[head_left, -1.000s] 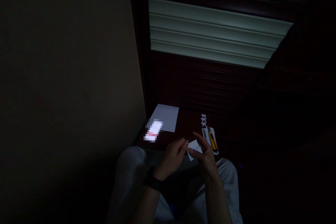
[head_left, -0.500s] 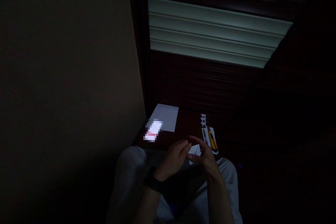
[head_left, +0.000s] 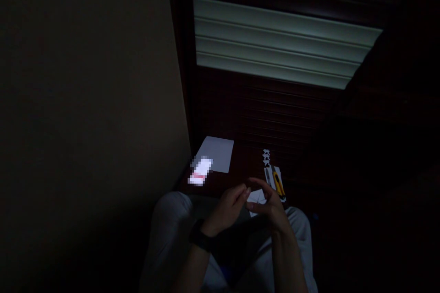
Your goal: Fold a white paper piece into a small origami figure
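Note:
My left hand (head_left: 227, 208) and my right hand (head_left: 271, 206) meet above my lap, both pinching a small white piece of paper (head_left: 256, 198) between their fingertips. Much of the paper is hidden behind my right hand's fingers. A dark watch (head_left: 200, 239) sits on my left wrist. Both hands hover just in front of the edge of a dark wooden surface (head_left: 245, 165).
On the dark surface lie a white sheet (head_left: 217, 152), a blurred white and red item (head_left: 200, 171), a yellow utility knife (head_left: 277, 183) on a paper strip, and a few small folded paper shapes (head_left: 266, 156). A beige wall (head_left: 85, 91) stands left. A lit slatted panel (head_left: 282, 48) is beyond.
My hands have closed in over the small paper, so less of it shows now. They stay in the same place above my lap.

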Action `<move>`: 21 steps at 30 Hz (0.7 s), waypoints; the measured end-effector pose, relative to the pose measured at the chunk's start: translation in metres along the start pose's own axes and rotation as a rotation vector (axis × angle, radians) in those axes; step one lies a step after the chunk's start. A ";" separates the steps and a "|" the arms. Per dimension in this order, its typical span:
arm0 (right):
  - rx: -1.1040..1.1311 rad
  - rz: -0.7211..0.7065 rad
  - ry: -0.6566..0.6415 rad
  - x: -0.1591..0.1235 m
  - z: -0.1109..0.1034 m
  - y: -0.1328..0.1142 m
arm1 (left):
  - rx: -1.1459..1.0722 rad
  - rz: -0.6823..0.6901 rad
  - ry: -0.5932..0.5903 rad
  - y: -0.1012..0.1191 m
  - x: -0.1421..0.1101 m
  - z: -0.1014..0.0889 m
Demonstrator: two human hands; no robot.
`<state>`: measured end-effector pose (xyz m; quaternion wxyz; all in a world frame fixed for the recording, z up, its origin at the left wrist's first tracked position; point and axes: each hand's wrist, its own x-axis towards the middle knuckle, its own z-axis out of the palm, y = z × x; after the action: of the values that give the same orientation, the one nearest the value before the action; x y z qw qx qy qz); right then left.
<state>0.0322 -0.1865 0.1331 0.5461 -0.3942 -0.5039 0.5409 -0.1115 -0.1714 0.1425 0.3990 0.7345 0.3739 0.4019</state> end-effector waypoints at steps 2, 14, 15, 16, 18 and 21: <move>-0.033 -0.034 0.009 0.000 -0.001 -0.001 | 0.000 0.009 -0.012 0.003 0.000 -0.001; -0.093 -0.020 0.108 0.007 -0.004 0.011 | 0.151 0.062 -0.012 0.007 0.002 -0.003; -0.086 -0.009 0.116 0.008 -0.004 0.013 | 0.153 0.064 -0.012 0.006 0.002 -0.002; -0.081 0.003 0.124 0.009 -0.005 0.016 | 0.155 0.067 -0.013 0.005 0.002 -0.002; -0.082 0.017 0.136 0.012 -0.006 0.022 | 0.169 0.067 -0.012 0.001 0.003 -0.001; -0.099 0.015 0.120 0.019 -0.009 0.029 | 0.237 0.046 0.017 -0.010 0.008 -0.001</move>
<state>0.0336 -0.1640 0.1054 0.5510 -0.4562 -0.4933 0.4949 -0.1118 -0.1604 0.1367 0.2971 0.7815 0.4050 0.3701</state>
